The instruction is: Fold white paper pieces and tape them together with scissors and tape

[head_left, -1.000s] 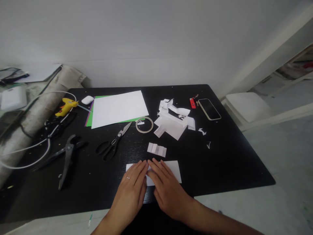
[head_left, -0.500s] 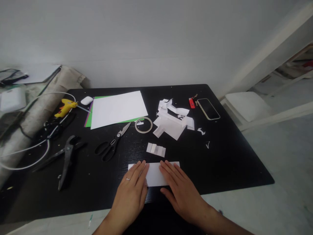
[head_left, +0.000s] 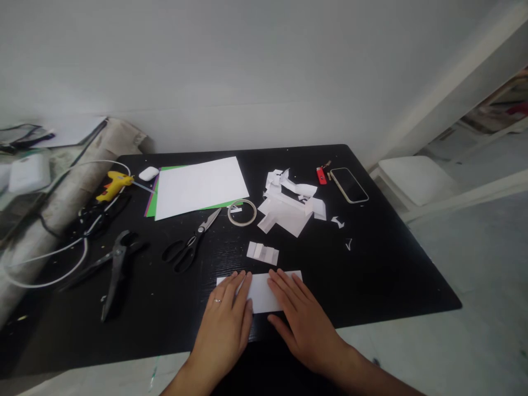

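A white rectangular paper strip (head_left: pixel 262 294) lies flat near the front edge of the black table. My left hand (head_left: pixel 226 319) rests on its left part, fingers stretched out, with a ring on one finger. On the right part lies my right hand (head_left: pixel 300 316), its fingers flat and its thumb apart, below the strip's lower edge. Neither hand grips anything. Just beyond the strip sits a small folded white paper piece (head_left: pixel 263 253). Black-handled scissors (head_left: pixel 193 240) lie to the left, blades pointing away, beside a roll of tape (head_left: pixel 242 213).
Cut paper scraps (head_left: pixel 291 206) lie past the folded piece. White and green sheets (head_left: pixel 202 187) are at the back left, near a yellow glue gun (head_left: pixel 114 186) and pliers (head_left: pixel 117 267). A red lighter (head_left: pixel 321 175) and phone (head_left: pixel 349 185) lie at the back right.
The view has shifted slightly. Both hands stay flat on the paper strip, and my left thumb sits a little farther from the strip's middle.
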Tool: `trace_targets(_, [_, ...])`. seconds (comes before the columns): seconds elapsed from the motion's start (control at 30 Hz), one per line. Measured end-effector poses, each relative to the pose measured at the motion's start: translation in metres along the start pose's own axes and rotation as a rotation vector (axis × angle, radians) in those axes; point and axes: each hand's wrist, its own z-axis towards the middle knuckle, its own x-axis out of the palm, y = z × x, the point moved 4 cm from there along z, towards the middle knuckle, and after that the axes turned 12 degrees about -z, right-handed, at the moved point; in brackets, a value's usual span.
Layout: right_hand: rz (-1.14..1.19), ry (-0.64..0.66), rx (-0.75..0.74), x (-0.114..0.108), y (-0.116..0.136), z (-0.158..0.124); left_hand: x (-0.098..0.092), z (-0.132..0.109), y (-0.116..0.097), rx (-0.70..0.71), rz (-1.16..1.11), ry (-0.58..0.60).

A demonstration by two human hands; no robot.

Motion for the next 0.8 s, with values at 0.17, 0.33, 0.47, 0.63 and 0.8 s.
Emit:
trace_targets(0.17, [-0.014, -0.011, 0.001, 0.002, 0.000, 0.000, -0.001, 0.000, 0.000, -0.006, -0.007, 0.001])
trace_targets(0.33, [-0.010, -0.045, 0.000, 0.001, 0.001, 0.000, -0.002, 0.001, -0.004, -0.008, -0.002, 0.002])
trace_targets(0.47, [0.020, -0.103, 0.012, -0.001, 0.005, 0.001, -0.003, 0.005, -0.011, -0.008, 0.015, -0.044])
trace_targets(0.63, [0.142, -0.202, 0.005, -0.004, 0.015, 0.008, -0.002, 0.007, -0.015, -0.005, 0.031, -0.054])
trace_targets(0.8, [0.276, -0.219, 0.065, -0.014, 0.014, 0.027, 0.002, 0.004, -0.013, -0.016, 0.038, -0.045])
